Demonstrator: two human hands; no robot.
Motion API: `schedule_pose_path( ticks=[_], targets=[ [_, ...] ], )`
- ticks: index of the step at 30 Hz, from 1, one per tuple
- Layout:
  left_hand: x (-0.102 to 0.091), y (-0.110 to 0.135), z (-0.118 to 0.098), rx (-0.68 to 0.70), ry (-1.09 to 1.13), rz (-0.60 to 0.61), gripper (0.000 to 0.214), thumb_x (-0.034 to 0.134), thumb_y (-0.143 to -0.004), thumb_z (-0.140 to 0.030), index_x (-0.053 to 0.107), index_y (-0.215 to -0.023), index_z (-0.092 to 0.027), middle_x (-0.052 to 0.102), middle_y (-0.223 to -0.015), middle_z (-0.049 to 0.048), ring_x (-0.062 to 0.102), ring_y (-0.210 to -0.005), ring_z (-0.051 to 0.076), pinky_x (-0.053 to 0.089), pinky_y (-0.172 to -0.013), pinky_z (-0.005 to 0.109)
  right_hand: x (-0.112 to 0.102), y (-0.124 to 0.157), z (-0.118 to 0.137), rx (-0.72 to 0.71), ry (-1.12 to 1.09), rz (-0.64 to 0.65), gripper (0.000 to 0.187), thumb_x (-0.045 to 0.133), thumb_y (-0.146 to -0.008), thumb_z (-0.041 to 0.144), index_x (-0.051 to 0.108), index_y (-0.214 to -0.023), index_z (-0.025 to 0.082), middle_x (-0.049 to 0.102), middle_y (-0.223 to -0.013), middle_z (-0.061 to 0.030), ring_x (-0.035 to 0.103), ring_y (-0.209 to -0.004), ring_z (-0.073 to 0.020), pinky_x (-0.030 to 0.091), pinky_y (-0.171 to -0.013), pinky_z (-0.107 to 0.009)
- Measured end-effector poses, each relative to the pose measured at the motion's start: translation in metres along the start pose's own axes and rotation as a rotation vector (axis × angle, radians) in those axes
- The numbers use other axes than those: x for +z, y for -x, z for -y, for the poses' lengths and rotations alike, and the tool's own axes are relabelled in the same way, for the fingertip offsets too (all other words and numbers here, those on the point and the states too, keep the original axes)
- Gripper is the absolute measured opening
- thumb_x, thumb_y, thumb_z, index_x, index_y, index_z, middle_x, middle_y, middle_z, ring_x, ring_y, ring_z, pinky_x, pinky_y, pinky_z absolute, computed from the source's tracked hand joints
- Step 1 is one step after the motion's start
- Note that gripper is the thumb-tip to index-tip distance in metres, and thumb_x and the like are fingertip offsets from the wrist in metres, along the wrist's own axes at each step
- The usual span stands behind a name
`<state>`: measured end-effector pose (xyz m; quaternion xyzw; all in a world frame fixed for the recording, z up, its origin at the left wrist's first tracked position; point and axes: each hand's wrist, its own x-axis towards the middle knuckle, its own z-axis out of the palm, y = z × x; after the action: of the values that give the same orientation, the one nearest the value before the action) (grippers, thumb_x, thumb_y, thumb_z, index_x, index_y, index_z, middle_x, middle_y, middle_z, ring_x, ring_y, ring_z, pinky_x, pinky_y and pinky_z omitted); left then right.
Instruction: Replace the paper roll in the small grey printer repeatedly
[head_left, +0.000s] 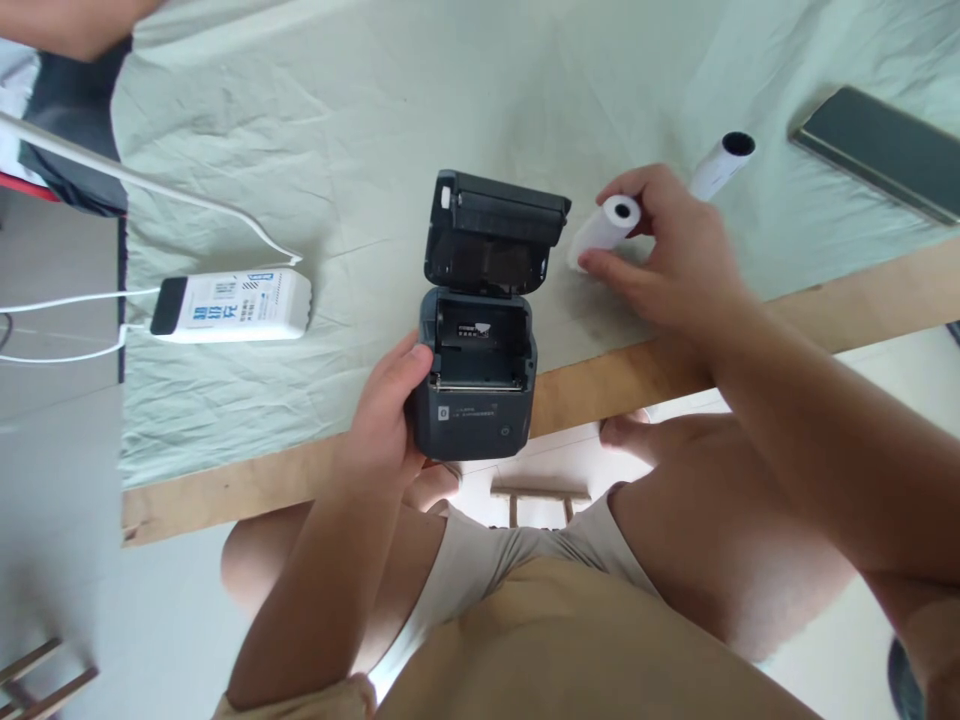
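Observation:
A dark portable label printer (478, 425) is held at the table's front edge by my left hand (386, 410), thumb on its left rim. Its lid (491, 232) is swung up, and the paper bay shows a small printed sticker inside with no roll in it. To the right of the printer, my right hand (667, 240) grips a white paper roll (604, 232) between thumb and fingers, its core hole facing up. Just behind that hand a second white roll (724, 165) with a wide dark opening is partly hidden by the hand.
A dark flat phone-like slab (885, 150) lies at the far right. On the left, a white power strip (232, 305) has white cables (157, 190) running off the table. The green cloth (360, 120) covers a wooden-edged table (240, 485). Another person's arm (75, 25) shows at top left.

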<state>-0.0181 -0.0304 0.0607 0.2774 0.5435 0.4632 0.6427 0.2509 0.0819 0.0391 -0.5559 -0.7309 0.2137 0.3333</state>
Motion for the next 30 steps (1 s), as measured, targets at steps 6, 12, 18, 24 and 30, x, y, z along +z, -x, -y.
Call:
schedule_pose_path(
  ticks=[6, 12, 18, 24, 30],
  targets=[
    [0.001, -0.003, -0.001, -0.043, -0.027, 0.006, 0.048, 0.072, -0.087, -0.071, 0.078, -0.095, -0.023, 0.076, -0.080, 0.0079, 0.070, -0.063, 0.023, 0.056, -0.048, 0.032, -0.021, 0.005, 0.007, -0.191, 0.082, -0.114, 0.035, 0.080, -0.090, 0.030, 0.068, -0.122, 0.027, 0.077, -0.122, -0.0123, 0.073, -0.114, -0.0322, 0.058, -0.102, -0.052],
    [0.000, -0.004, -0.001, -0.052, -0.012, 0.024, 0.050, 0.074, -0.086, -0.071, 0.076, -0.095, -0.022, 0.077, -0.082, 0.0094, 0.073, -0.066, 0.025, 0.058, -0.052, 0.034, -0.053, -0.025, -0.033, -0.013, 0.388, -0.394, 0.051, 0.081, -0.084, 0.017, 0.076, -0.134, 0.010, 0.066, -0.138, -0.0279, 0.068, -0.131, -0.0370, 0.054, -0.112, -0.047],
    [0.002, -0.003, -0.005, -0.087, -0.009, 0.017, 0.049, 0.080, -0.079, -0.068, 0.074, -0.095, -0.022, 0.077, -0.081, 0.0088, 0.074, -0.065, 0.026, 0.057, -0.051, 0.034, -0.046, -0.038, -0.072, 0.301, 0.378, -0.234, 0.068, 0.083, -0.080, 0.019, 0.073, -0.147, 0.021, 0.072, -0.126, -0.0159, 0.072, -0.106, -0.0255, 0.054, -0.103, -0.044],
    [0.005, -0.003, -0.011, -0.122, -0.018, 0.001, 0.043, 0.083, -0.075, -0.060, 0.072, -0.091, -0.021, 0.077, -0.077, 0.0059, 0.073, -0.061, 0.024, 0.057, -0.051, 0.033, -0.042, -0.019, -0.061, 0.074, 0.349, -0.110, 0.075, 0.068, -0.079, 0.001, 0.067, -0.151, 0.025, 0.065, -0.128, -0.0162, 0.068, -0.120, -0.0267, 0.055, -0.107, -0.048],
    [0.000, -0.006, -0.007, -0.104, 0.000, 0.063, 0.052, 0.085, -0.075, -0.066, 0.070, -0.096, -0.020, 0.078, -0.075, 0.0060, 0.074, -0.059, 0.024, 0.057, -0.050, 0.033, -0.045, -0.019, -0.035, 0.146, 0.186, -0.275, 0.080, 0.075, -0.079, 0.004, 0.055, -0.155, 0.018, 0.062, -0.136, -0.0161, 0.067, -0.107, -0.0203, 0.054, -0.082, -0.036]
  ],
)
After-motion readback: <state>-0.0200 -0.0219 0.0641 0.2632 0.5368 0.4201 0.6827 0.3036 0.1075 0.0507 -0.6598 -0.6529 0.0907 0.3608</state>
